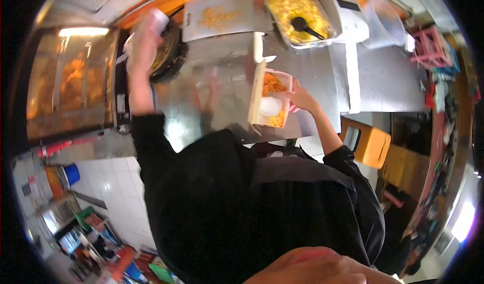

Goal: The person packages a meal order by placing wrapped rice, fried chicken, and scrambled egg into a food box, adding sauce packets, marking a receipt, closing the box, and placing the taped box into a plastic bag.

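Observation:
My right hand [301,97] grips the right side of an open cardboard takeaway box [256,95] on the steel counter. Inside the box lie orange-brown food pieces [274,83], a white mound like rice [270,106] and yellow food [276,120]. Far to the left, my left hand [142,44] is raised beside a dark round pan [174,57]. It is closed around a container with a white end [159,18]; motion blur hides the container's kind. A white-handled knife [258,47] lies just beyond the box.
At the back are a cutting board [194,24] with crumbs and a tray [285,39] of yellow food holding a black ladle [299,24]. A white device [348,21] and a clear tub [383,24] stand right. A lit glass cabinet [70,92] borders the left.

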Available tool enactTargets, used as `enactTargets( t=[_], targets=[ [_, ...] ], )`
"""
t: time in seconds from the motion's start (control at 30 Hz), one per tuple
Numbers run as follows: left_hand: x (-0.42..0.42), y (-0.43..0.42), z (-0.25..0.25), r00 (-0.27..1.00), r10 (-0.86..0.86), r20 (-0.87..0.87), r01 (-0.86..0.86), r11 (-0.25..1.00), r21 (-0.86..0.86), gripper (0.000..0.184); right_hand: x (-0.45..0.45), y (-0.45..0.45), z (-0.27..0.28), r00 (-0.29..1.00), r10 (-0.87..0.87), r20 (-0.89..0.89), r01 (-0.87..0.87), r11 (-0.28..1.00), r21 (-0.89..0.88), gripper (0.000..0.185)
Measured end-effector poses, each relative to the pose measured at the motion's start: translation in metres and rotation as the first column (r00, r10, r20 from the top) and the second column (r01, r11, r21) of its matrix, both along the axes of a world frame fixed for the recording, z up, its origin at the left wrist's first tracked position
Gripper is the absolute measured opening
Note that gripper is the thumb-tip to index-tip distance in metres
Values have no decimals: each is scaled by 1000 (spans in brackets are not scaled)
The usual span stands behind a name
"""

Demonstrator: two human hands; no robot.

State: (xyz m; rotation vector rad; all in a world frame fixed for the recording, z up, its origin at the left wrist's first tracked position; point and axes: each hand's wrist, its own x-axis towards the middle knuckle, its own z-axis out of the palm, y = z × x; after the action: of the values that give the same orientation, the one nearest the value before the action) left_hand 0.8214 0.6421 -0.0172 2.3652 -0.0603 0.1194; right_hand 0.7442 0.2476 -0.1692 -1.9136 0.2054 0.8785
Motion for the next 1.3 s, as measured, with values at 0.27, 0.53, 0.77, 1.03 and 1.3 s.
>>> enactTargets(
  t=[0.27, 0.53, 0.77, 1.03, 1.3],
  targets=[
    [-117, -200, -60, 725, -595, -347, 600, 793, -105, 79, -16, -41, -4, 996, -85, 23, 78, 972, 221, 72],
    [-70, -375, -63, 678, -716, -166, 734, 670, 105, 50, -46, -205, -17, 905, -408, 118, 361, 885, 296, 70],
    [0, -635, -98, 531, -832, -162, 845, 505, 176, 28, -32, -436, -58, 653, -756, 44, 692, 619, 372, 75],
    [81, -820, -158, 584, -809, -66, 800, 560, 215, 33, 28, -628, -115, 643, -765, -20, 733, 608, 303, 81],
    [86, -687, -85, 761, -110, 640, 214, 973, -87, 30, 178, -658, 32, 192, 128, 973, 718, 658, -228, 62]
  ],
)
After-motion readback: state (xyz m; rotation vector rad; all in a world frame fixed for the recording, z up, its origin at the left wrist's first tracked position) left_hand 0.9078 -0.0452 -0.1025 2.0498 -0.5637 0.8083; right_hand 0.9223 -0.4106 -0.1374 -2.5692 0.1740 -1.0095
